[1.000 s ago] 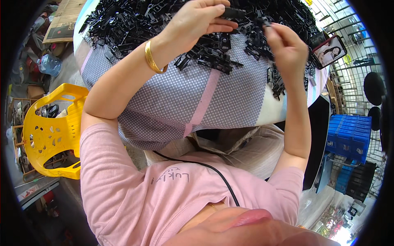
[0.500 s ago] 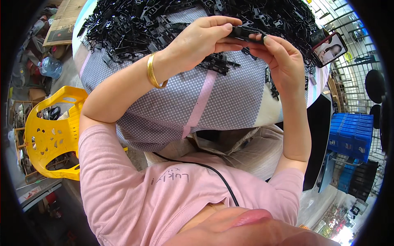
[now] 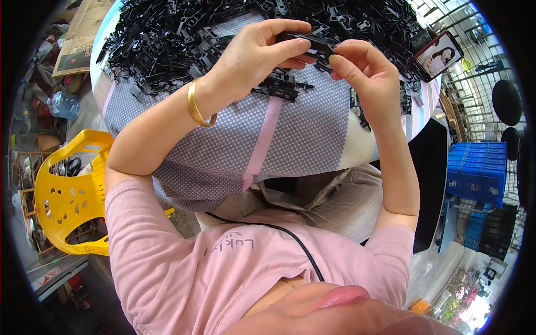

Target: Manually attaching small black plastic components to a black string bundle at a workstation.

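A long black plastic part [image 3: 319, 47] is held up over the near edge of a heap of similar black plastic parts [image 3: 162, 47]. My left hand [image 3: 251, 58], with a gold bangle on its wrist, grips the left end between thumb and fingers. At the other end, my right hand [image 3: 369, 75] is pinched, thumb and fingertips at the part's tip. What lies inside that pinch is too small to make out. Just below my left fingers, a small cluster of parts [image 3: 282, 89] rests on the dotted grey cloth [image 3: 312, 139] covering the table.
A phone [image 3: 438, 57] showing a picture of a person stands at the table's right side. A yellow plastic chair [image 3: 72, 195] is on my left, with a clear plastic bottle [image 3: 65, 105] behind it. Blue crates [image 3: 477, 173] are stacked at right. A black cable [image 3: 290, 234] crosses my shirt.
Both hands and the part have shifted slightly left in the picture, along with much of the scene. My right fingers have moved back toward the part's tip. The phone's picture differs.
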The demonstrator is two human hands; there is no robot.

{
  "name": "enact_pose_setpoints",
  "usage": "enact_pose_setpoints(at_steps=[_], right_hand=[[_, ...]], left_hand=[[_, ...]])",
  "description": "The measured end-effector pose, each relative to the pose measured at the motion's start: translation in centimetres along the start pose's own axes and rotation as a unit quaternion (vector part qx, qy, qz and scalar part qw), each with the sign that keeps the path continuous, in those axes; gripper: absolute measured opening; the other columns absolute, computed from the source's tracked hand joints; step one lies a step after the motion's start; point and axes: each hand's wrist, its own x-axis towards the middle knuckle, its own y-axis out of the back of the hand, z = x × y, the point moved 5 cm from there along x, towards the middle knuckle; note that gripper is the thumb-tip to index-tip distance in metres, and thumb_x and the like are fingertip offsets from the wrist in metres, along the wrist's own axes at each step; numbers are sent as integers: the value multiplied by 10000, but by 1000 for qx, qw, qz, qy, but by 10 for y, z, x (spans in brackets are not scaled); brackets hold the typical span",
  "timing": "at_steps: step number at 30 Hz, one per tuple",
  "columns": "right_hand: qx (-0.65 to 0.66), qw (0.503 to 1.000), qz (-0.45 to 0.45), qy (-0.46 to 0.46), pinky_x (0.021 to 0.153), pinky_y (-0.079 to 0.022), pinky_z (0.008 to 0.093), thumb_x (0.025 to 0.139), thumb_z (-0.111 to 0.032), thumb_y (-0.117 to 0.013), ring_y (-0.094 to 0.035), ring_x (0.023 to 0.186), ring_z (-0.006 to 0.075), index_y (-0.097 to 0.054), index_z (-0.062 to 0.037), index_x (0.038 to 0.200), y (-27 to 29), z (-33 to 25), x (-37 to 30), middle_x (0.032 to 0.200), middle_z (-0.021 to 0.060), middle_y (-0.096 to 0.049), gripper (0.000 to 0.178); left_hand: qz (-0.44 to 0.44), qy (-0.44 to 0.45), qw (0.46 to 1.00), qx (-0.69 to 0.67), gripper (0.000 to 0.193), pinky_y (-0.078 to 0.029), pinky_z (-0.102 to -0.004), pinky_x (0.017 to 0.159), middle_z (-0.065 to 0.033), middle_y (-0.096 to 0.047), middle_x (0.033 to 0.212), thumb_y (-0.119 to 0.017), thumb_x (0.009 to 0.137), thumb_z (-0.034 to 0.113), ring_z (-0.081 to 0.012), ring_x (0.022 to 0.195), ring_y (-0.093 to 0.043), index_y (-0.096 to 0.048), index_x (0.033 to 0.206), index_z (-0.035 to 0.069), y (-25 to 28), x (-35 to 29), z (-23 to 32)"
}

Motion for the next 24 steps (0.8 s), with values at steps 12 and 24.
enact_pose_setpoints(at_steps=[12,24], right_hand=[[17,994,-88,64,743,-514,247,787,-97,-667,-612,819,146,-594,22,1057,-1,-8,2,947,76,-608,304],[-117,849,-510,73,591,-470,289,681,-84,-679,-604,663,246,-635,14,854,2,-44,-42,752,115,-616,204]], left_hand=[[-67,-76,994,39,385,-521,-261,802,-122,-603,1027,-557,881,159,-164,886,-628,-488,1228,7,-8,-3,13],[22,-255,730,633,342,-480,-325,837,-120,-634,990,-604,825,197,-229,889,-617,-580,1124,31,33,24,2]])
